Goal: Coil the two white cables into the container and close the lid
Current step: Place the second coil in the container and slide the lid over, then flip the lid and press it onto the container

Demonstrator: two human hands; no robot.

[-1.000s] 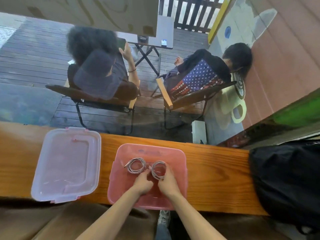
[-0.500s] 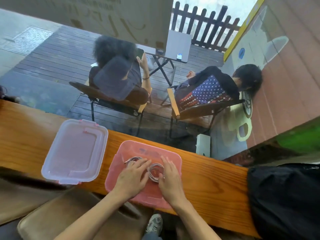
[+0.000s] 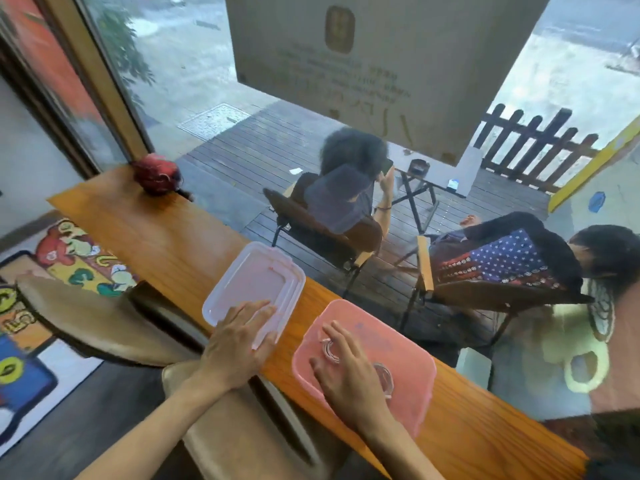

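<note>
The left hand (image 3: 239, 344) is not in the container (image 3: 408, 386) any more. Half a sec ago both hands were inside the pink box on the cables; now the left one has gone over to the clear lid (image 3: 254, 289), which lies flat on the wooden counter (image 3: 156, 237), just to the left of the container and not touching it. The palm is at the near right corner of the lid, fingers spread flat on top and the thumb side at the rim. It touches but does not clasp the lid; nothing is lifted.

The right hand (image 3: 349, 372) stays in the container, flat and open, fingers spread, pressing down approx. in the middle. It grasps nothing.

Both white cables are inside the container. The first coil (image 3: 328, 351) shows as some loops between the fingers, at the left half. The second coil (image 3: 385, 374) is just right of the hand, partly under it, a tail going down along the wrist side. If the two coils touch each other, I cannot tell; the hand covers this part.

The view also differs: the camera has turned left vs. before, so more counter is seen, with a red round object (image 3: 156, 174) at its far end by the window.
</note>
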